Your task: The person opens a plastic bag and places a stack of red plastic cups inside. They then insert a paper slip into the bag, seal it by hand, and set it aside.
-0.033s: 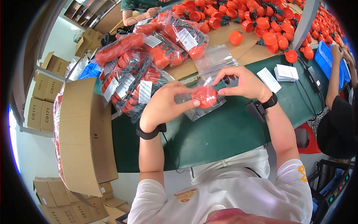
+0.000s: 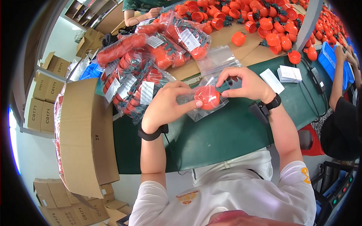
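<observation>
Over the green table [image 2: 188, 147], my left hand [image 2: 164, 101] pinches the side of a clear plastic bag [image 2: 200, 115], its thumb against a red plastic cup [image 2: 207, 98] that sits inside or behind the film. My right hand [image 2: 249, 86] grips the dark green clip [image 2: 223, 87] at the cup's right side between thumb and fingers. Flat beyond my hands lies another stack of clear bags [image 2: 218, 60]. To the left, filled bags of red cups [image 2: 132, 56] with white labels are piled up.
Loose red cups [image 2: 266, 23] are heaped at the back right. White cards [image 2: 289, 74] and a black power strip [image 2: 316, 80] lie at right, near a blue bin [image 2: 328, 60]. A large cardboard box [image 2: 81, 132] stands left. Co-workers' hands [image 2: 152, 13] show at the far side and right.
The cup has turned slightly, and more of its dark green clip now shows by my right fingers. My left hand has barely moved.
</observation>
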The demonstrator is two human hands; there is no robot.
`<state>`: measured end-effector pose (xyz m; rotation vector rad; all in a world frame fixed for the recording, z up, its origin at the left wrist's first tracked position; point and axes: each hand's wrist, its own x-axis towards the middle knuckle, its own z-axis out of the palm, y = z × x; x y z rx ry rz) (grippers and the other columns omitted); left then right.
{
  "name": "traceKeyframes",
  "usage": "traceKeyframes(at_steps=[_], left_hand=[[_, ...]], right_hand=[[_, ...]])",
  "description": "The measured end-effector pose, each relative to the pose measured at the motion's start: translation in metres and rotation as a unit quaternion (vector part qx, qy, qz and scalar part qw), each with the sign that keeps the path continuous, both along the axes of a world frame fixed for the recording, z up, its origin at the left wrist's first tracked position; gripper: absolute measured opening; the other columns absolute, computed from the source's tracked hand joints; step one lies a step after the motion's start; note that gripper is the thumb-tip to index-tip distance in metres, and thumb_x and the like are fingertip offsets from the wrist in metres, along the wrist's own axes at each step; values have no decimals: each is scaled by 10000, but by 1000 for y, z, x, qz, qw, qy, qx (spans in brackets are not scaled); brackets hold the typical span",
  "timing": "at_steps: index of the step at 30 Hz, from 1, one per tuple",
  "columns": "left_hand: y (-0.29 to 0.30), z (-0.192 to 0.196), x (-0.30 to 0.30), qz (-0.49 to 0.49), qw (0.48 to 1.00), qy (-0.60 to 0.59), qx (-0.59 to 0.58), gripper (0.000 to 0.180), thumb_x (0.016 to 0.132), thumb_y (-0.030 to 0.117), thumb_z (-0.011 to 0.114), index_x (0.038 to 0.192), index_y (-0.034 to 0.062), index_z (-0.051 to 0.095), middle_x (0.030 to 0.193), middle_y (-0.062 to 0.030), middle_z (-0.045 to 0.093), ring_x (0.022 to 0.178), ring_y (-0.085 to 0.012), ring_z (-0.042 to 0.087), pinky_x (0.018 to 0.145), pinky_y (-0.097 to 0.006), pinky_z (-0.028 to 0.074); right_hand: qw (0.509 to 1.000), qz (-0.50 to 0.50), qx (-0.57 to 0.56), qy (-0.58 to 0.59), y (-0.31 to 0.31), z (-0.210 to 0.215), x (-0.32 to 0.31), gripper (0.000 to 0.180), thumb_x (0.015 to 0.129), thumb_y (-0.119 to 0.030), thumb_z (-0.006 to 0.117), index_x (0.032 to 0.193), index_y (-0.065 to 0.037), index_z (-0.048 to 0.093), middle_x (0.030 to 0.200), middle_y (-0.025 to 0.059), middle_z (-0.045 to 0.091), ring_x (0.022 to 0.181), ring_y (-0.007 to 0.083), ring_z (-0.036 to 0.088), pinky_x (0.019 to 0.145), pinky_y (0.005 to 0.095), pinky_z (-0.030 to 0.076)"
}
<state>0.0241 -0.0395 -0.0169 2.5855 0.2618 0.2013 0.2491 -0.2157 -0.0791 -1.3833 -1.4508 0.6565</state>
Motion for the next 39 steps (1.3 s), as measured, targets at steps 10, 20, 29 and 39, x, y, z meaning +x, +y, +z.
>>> traceKeyframes(at_steps=[10, 20, 29, 39], left_hand=[[-10, 9, 0, 48, 978, 9, -202, 608, 740, 313, 860, 1203, -29, 666, 1022, -171, 721, 938, -234, 695, 867, -351, 520], [-29, -7, 16, 50, 986, 26, -156, 534, 742, 296, 864, 1137, -13, 680, 982, -120, 732, 908, -189, 694, 851, -321, 518], [-26, -4, 20, 128, 936, -94, -314, 426, 825, 213, 814, 1147, -22, 663, 1008, -72, 715, 919, -113, 652, 850, -283, 509], [-25, -17, 23, 133, 939, -106, -299, 482, 787, 240, 847, 1144, -20, 654, 1023, -78, 713, 939, -133, 657, 864, -298, 513]], right_hand=[[997, 20, 21, 76, -2, 1, 0, 266, 741, -211, 834, 945, -95, 709, 865, -34, 616, 838, 91, 527, 776, 252, 409], [996, 7, -48, 68, -5, 9, 1, 288, 752, -223, 836, 933, -53, 689, 946, -7, 656, 914, 119, 568, 849, 264, 421], [983, -60, 169, 27, -5, 11, -6, 233, 832, -194, 780, 1005, -65, 694, 1254, 51, 628, 972, 156, 577, 939, 312, 427], [986, -68, 150, 0, -4, 10, -2, 94, 888, -98, 711, 920, -38, 645, 1178, 105, 681, 1053, 199, 638, 923, 331, 481]])
